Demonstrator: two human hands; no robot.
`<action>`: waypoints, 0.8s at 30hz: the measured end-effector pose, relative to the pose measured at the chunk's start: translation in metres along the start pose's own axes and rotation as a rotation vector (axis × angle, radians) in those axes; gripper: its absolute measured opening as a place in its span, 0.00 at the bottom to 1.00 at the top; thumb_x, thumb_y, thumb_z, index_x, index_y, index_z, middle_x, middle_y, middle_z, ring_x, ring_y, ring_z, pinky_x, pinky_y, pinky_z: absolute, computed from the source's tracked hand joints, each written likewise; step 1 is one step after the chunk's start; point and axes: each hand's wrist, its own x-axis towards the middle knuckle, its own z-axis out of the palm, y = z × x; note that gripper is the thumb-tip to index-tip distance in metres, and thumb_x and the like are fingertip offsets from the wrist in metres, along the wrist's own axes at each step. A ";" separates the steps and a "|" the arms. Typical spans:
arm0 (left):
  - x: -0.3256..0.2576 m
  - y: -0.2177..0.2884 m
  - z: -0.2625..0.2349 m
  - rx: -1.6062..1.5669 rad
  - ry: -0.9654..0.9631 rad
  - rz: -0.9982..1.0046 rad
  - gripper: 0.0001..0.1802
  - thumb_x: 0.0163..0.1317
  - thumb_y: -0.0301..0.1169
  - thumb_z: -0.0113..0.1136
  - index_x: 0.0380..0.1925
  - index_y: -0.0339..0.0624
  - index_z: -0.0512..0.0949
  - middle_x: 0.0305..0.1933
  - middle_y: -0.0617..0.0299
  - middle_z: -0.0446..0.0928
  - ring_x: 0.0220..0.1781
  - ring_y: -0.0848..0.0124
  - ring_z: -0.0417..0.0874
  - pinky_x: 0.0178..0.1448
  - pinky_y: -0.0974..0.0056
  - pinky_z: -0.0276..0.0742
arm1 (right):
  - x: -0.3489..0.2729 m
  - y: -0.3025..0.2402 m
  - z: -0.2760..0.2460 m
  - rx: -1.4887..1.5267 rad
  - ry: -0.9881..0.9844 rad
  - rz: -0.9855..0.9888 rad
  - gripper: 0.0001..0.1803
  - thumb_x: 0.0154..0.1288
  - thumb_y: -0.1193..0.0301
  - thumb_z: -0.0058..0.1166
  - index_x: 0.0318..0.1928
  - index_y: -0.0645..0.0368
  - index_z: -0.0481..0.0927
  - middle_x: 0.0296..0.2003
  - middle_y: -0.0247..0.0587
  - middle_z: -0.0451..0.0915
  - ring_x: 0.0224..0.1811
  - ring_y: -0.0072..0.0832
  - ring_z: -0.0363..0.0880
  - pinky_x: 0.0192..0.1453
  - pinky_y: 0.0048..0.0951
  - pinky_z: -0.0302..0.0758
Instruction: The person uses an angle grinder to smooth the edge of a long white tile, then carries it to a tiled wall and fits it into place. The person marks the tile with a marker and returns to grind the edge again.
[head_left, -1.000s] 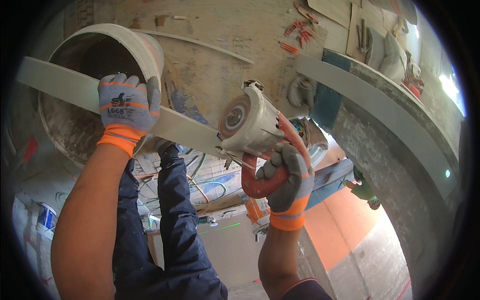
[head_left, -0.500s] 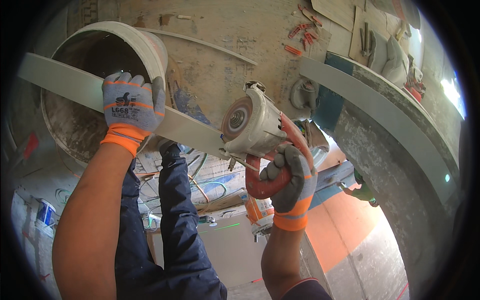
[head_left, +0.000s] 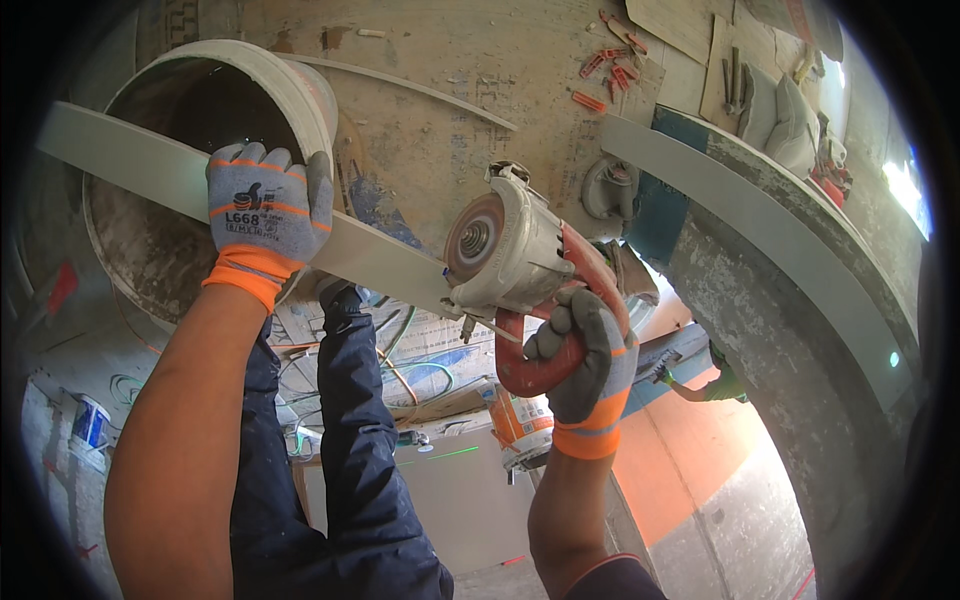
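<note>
My left hand (head_left: 262, 205), in a grey and orange work glove, is closed over a long pale strip (head_left: 385, 255) like cut tile or board. The strip slants down to the right across the mouth of a large dirty bucket (head_left: 320, 110). My right hand (head_left: 585, 355), in a matching glove, is wrapped round the red loop handle of a dusty handheld circular saw (head_left: 525, 250). Its round disc faces the strip's right end, and the saw's base meets that end. Whether the disc touches the strip I cannot make out.
Several red clips (head_left: 605, 70) and a thin strip (head_left: 400, 88) lie on the dusty board floor. A stone-like ledge (head_left: 780, 270) curves along the right. Below are hoses, an orange-and-white bucket (head_left: 520, 425), and another person's gloved hand (head_left: 663, 372) and green sleeve.
My right hand and the saw have shifted very slightly right. At the right, the other person's arm has moved left and its gloved hand shows more. My left hand keeps its grip.
</note>
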 end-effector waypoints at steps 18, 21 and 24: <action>0.002 0.001 -0.003 0.024 -0.039 -0.008 0.17 0.53 0.38 0.51 0.13 0.40 0.78 0.22 0.55 0.75 0.31 0.59 0.73 0.46 0.57 0.62 | -0.012 0.012 -0.003 0.231 0.045 0.163 0.26 0.49 0.74 0.50 0.52 0.68 0.69 0.40 0.44 0.70 0.38 0.33 0.69 0.41 0.27 0.68; 0.001 0.001 -0.003 0.053 -0.041 -0.003 0.17 0.53 0.38 0.51 0.13 0.40 0.78 0.23 0.55 0.76 0.31 0.59 0.74 0.46 0.57 0.62 | -0.007 0.010 -0.002 0.095 0.013 0.030 0.26 0.50 0.74 0.49 0.52 0.69 0.68 0.39 0.43 0.70 0.36 0.32 0.69 0.39 0.27 0.68; 0.002 0.001 -0.003 0.017 -0.069 -0.031 0.16 0.53 0.38 0.51 0.14 0.40 0.78 0.23 0.55 0.76 0.32 0.59 0.74 0.47 0.57 0.63 | -0.005 0.007 -0.001 0.040 -0.004 -0.032 0.25 0.51 0.74 0.48 0.53 0.69 0.68 0.37 0.41 0.69 0.35 0.30 0.68 0.38 0.26 0.68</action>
